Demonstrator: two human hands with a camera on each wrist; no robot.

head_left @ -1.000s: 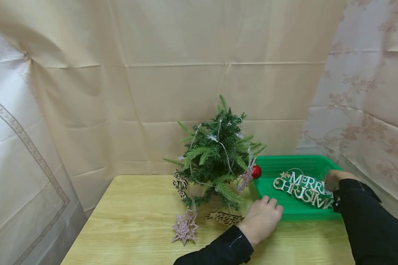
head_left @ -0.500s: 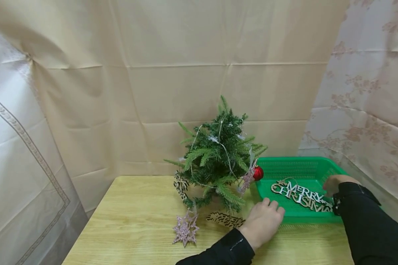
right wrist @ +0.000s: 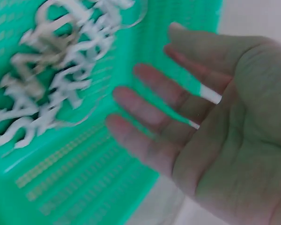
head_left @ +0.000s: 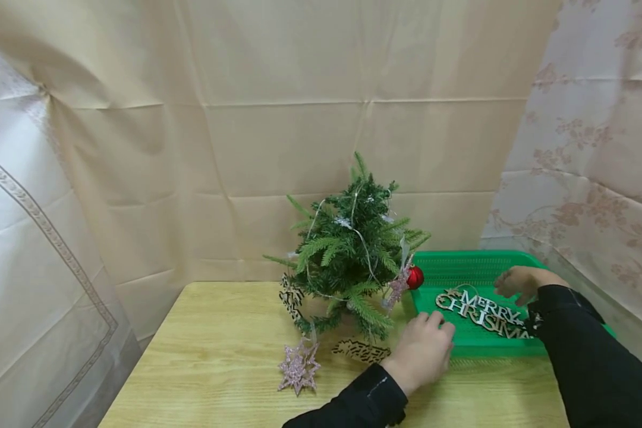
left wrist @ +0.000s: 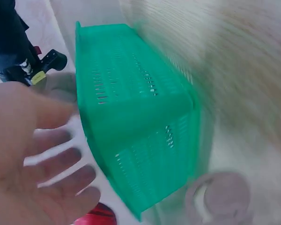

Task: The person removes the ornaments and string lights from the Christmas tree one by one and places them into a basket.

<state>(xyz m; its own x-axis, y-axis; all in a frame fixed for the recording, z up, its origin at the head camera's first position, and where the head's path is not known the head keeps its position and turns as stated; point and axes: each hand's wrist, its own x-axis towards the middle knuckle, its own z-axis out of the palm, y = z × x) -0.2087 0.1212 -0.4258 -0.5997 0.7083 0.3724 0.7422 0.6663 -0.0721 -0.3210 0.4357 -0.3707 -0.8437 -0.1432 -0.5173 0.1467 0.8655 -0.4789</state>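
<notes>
A "Merry Christmas" letter sign with a hanging string lies in the green plastic basket. Over the basket's right part hovers my right hand, palm down and holding nothing. In the right wrist view the fingers of that hand are spread apart, with the sign beyond the fingertips. My left hand is by the basket's near left corner, loosely bent. The left wrist view shows this hand holding nothing, fingertips close to the rim of the basket.
A small Christmas tree stands left of the basket, with a red ball and a pink glitter star on its right side. Another glitter star hangs in front. A black-patterned tan strip lies on the wooden table.
My right hand has come away from the sign's right end, up and left over the basket, its fingers opening. The sign has shifted slightly and lies flatter. My left hand has barely moved.
</notes>
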